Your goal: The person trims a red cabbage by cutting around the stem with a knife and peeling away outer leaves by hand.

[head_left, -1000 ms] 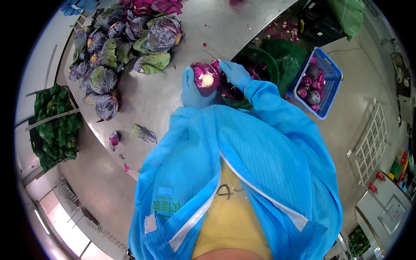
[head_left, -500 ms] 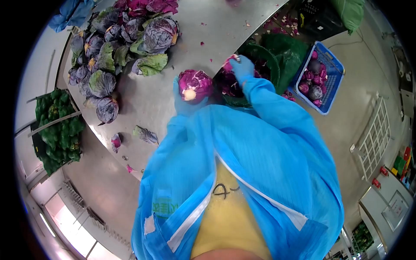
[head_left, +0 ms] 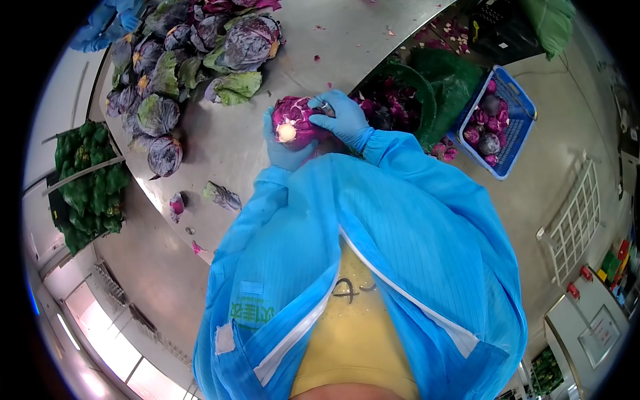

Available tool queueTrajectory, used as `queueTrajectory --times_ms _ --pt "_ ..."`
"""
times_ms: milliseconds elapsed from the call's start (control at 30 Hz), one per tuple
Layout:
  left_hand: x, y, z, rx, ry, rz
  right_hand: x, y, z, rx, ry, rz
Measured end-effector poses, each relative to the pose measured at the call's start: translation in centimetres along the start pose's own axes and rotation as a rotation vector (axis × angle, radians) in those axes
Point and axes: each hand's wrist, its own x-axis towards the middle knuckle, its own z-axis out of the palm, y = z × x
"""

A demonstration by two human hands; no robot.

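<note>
A red cabbage (head_left: 299, 120) with its pale cut stem facing me rests in my left hand (head_left: 283, 152). The gloved left fingers wrap round its left side and underside. My right hand (head_left: 345, 119), also in a blue glove, is closed at the upper right side of the same cabbage, with fingertips touching its leaves. A small dark, shiny bit shows at the right fingertips; I cannot make out what it is. Right of the hands stands a green tub (head_left: 427, 100) holding purple leaves.
Untrimmed red cabbages (head_left: 159, 113) are piled at the left of the metal table (head_left: 230, 143). Loose leaves (head_left: 222, 196) lie near its front edge. A blue basket (head_left: 520, 127) of trimmed cabbages stands on the floor at right, near a black crate (head_left: 503, 33).
My right hand has moved left from above the green tub to the cabbage, and the purple leaf it held is no longer in it. The left hand still holds the cabbage, now slightly turned.
</note>
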Motion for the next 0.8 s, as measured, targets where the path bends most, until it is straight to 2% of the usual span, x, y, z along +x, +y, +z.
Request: queueTrajectory --times_ms 100,267,333,433,467,533,600,633,700,767,800 --pt "0.2 -0.5 -0.2 0.073 0.010 0.076 0.5 0.1 0.2 0.039 -0.060 -0.001" --pt "0.0 2.1 0.8 0.031 -0.013 0.055 1.7 -0.1 -0.6 -0.046 -0.180 -0.072" --pt "0.1 2.3 0.8 0.030 -0.024 0.031 1.9 -0.8 -1.0 0.026 -0.255 0.016" --pt "0.4 1.6 0.6 0.046 -0.063 0.056 2.0 0.1 -0.3 0.130 -0.240 -0.009" --pt "0.7 1.4 0.6 -0.108 -0.063 -0.083 2.1 0.5 -0.3 0.130 -0.240 -0.009" --pt "0.6 1.4 0.6 -0.260 -0.062 -0.224 2.1 0.7 -0.5 0.163 -0.321 0.072" --pt "0.1 1.7 0.4 0.195 -0.046 0.227 1.8 1.0 -0.8 0.293 -0.357 0.144" --pt "0.2 1.8 0.3 0.197 -0.045 0.226 1.7 1.1 -0.8 0.421 -0.389 0.215" --pt "0.4 2.0 0.3 0.166 -0.043 0.129 1.5 1.0 -0.7 0.472 -0.374 0.197" --pt "0.5 1.6 0.6 0.088 -0.004 0.120 1.2 0.8 -0.6 0.570 -0.337 0.162" --pt "0.7 1.9 0.8 0.140 -0.021 0.095 1.3 0.6 -0.3 0.483 -0.258 0.151"
